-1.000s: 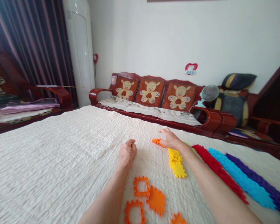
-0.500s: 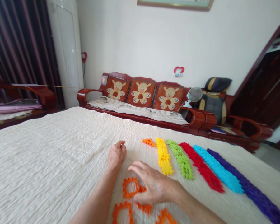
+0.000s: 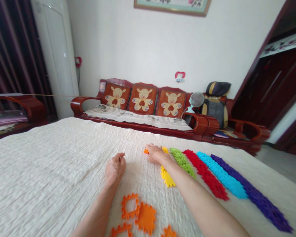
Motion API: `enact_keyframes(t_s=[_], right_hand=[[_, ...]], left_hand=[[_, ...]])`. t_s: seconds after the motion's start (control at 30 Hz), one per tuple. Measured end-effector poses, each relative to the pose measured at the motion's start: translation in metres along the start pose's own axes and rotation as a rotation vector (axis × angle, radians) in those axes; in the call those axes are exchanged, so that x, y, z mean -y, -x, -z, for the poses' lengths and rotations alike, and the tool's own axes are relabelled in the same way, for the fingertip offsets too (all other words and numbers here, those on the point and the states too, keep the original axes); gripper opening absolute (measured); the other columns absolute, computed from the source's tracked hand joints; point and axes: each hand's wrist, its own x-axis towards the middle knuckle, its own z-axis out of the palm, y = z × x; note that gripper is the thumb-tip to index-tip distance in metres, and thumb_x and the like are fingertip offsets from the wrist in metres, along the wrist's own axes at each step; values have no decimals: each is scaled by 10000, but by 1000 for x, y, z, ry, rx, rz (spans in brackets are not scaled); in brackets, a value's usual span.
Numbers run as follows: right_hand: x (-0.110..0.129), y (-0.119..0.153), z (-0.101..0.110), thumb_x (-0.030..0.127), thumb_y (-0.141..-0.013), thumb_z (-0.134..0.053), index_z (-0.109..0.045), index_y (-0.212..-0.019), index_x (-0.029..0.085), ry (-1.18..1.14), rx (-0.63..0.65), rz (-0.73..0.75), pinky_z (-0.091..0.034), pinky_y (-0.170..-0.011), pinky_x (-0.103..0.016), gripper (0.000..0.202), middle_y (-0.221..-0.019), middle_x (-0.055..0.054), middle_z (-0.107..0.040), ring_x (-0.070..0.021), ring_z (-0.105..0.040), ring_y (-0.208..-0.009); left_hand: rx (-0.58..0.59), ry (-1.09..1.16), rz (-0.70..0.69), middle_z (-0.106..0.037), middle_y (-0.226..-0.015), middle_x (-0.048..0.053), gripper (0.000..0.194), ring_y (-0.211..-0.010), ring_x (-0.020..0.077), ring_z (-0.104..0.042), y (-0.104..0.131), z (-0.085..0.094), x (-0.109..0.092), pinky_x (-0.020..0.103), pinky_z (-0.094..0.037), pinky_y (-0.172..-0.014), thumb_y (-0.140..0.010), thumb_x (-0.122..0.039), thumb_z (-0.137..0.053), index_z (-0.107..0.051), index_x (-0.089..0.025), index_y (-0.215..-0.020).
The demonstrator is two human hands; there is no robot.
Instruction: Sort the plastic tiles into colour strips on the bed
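Note:
My right hand (image 3: 156, 154) reaches forward, its fingers closed down on the small pile of orange interlocking tiles (image 3: 146, 151); the hand hides most of the pile. Under the wrist, part of a yellow row of tiles (image 3: 168, 177) is covered. My left hand (image 3: 115, 168) rests on the cover to the left, fingers curled in and no object showing in them. Closer to me lie loose orange tiles: a square frame (image 3: 130, 206), a solid square (image 3: 146, 218) touching it, another frame (image 3: 122, 230) cut by the lower edge, and a toothed piece (image 3: 169, 232).
Right of the yellow row lie overlapping rows of tiles: green (image 3: 184, 161), red (image 3: 207, 174), light blue (image 3: 223, 174) and purple (image 3: 254, 191). They rest on a cream quilted cover (image 3: 51, 164). Beyond its far edge stands a wooden sofa (image 3: 138, 121) with a small fan (image 3: 196, 99).
My right hand has moved forward from the near orange tiles to the orange pile beside the yellow row. The solid orange square is now uncovered. The view has turned slightly right.

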Motion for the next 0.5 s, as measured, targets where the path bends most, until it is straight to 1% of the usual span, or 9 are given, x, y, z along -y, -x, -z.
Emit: enact_keyframes(t_s=[0.1,0.23,0.4,0.5], right_hand=[[-4,-6,-4,171,-755,-559,-576,-1080,192,19,54,-11,-422,-845,-366,327,-1152,-118,-573,-253,-563,-1037],[-8,-10,-7,109,-744,-548,-590,-1044,181,36,43,-4,-425,-824,-300,311,-1125,-109,-584,-222,-569,-1030],[-9,-14,-9,83,-761,-516,-584,-1051,178,44,3,-9,-414,-821,-294,313,-1126,-113,-569,-214,-562,-1019],[-7,-13,-9,96,-779,-498,-579,-1060,176,42,-23,-9,-410,-827,-336,303,-1124,-124,-557,-233,-556,-1005]], left_hand=[[-1,4,-2,-696,-765,51,340,-743,182,-628,0,0,0,266,-420,-682,-809,-222,-398,-685,-222,-992],[7,19,-10,-699,-769,51,336,-751,177,-631,-1,-1,2,263,-422,-699,-810,-214,-401,-684,-217,-991],[9,9,0,-696,-761,49,332,-738,168,-625,-2,-2,2,254,-421,-686,-811,-220,-418,-684,-211,-1009],[-11,-5,-2,-697,-756,53,332,-731,170,-624,-1,-1,0,258,-424,-691,-809,-212,-420,-692,-211,-999]])
